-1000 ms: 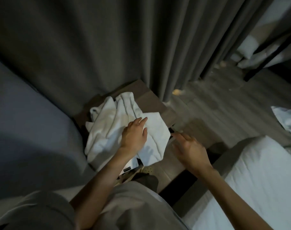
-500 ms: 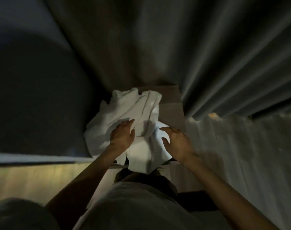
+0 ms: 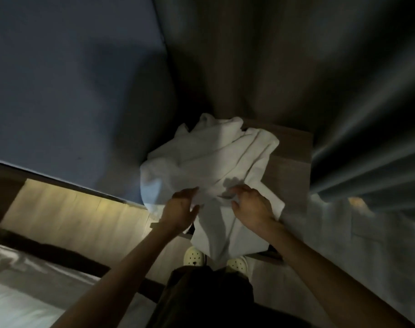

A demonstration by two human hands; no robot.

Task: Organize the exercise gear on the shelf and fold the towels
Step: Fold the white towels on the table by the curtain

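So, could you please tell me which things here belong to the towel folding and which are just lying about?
In the job:
white towel, crumpled
left hand and right hand, both gripping it
wooden stand under it

Just about:
grey curtain
bed
pale clogs on the person's feet

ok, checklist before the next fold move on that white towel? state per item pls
1. Right grip on towel: ok, fingers curled into the fabric.
2. Left grip on towel: cannot tell, it touches the near edge but is blurred.
3. Towel spread flat: not ok, bunched and creased.
4. Towel fully on the wooden table: not ok, near end hangs over the front edge.
5. Corners found: cannot tell, hidden in the folds.
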